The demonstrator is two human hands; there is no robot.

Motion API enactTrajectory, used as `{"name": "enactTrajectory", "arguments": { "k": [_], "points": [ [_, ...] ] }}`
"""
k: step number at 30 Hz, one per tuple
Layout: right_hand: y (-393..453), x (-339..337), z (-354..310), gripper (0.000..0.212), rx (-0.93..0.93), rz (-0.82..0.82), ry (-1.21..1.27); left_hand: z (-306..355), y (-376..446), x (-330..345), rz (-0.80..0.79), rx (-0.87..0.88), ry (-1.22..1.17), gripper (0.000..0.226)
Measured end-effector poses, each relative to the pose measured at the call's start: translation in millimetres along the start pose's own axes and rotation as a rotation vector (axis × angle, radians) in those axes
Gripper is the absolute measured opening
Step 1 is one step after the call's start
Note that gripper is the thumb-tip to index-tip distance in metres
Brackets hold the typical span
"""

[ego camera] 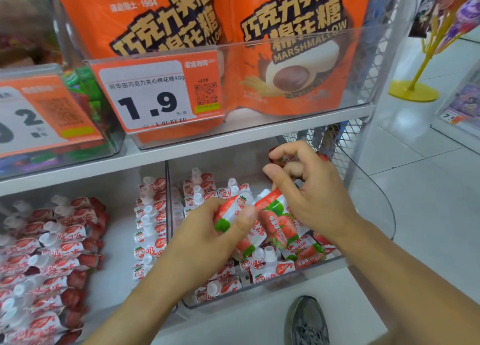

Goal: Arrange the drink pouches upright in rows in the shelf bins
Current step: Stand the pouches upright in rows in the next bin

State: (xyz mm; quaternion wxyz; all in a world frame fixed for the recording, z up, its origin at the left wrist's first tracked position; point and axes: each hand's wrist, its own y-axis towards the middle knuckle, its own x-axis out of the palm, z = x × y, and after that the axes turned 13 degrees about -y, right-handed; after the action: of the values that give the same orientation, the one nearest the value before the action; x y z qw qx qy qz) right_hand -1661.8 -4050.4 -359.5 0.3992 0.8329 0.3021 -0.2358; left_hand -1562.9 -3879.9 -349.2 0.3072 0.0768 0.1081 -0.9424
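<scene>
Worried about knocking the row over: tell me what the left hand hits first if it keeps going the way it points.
The left hand, gripping a strawberry pouch, points up and right, toward the back of the clear bin. First in that line is probably the pouch held by the right hand; they look almost touching, though depth is unclear.

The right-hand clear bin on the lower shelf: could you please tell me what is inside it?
The clear bin holds strawberry drink pouches, some upright along its left side, others lying loose. The left hand and right hand each grip a pouch above it, hiding the middle contents.
</scene>
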Motion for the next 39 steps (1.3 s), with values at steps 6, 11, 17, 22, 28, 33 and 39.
{"name": "enactTrajectory", "arguments": {
  "k": [6, 11, 17, 22, 28, 33, 39],
  "points": [
    [-9.8, 19.0, -9.7, 0.034, -0.078, -0.055, 0.007, -3.4, -2.3, 14.4, 0.018, 0.055, 0.02, 0.037],
    [-10.5, 7.5, 2.1, 0.053, 0.321, -0.177, 0.248, -6.8, 3.8, 5.4, 0.21, 0.096, -0.13, 0.041],
    [-13.3, 7.1, 7.0, 0.038, 0.24, -0.355, 0.462, -6.3, 3.5, 3.5, 0.075, 0.062, -0.318, 0.043],
    [-11.3, 4.6, 16.8, 0.062, 0.384, -0.649, 0.674, -12.4, 7.1, -2.4, -0.112, 0.067, -0.406, 0.05],
    [-2.4, -11.6, 12.5, 0.044, 0.238, -0.787, 0.605, -10.5, -0.9, 0.1, -0.152, 0.321, 0.095, 0.065],
    [13.1, -2.8, 22.4, 0.045, 0.303, -0.359, 0.437, -21.5, 3.8, -30.5, 0.322, 0.425, 0.576, 0.075],
    [53.1, 55.2, 50.6, 0.058, 0.202, -0.059, -0.061, -39.5, 1.1, -49.5, 0.444, 0.257, 0.524, 0.052]
  ]
}}
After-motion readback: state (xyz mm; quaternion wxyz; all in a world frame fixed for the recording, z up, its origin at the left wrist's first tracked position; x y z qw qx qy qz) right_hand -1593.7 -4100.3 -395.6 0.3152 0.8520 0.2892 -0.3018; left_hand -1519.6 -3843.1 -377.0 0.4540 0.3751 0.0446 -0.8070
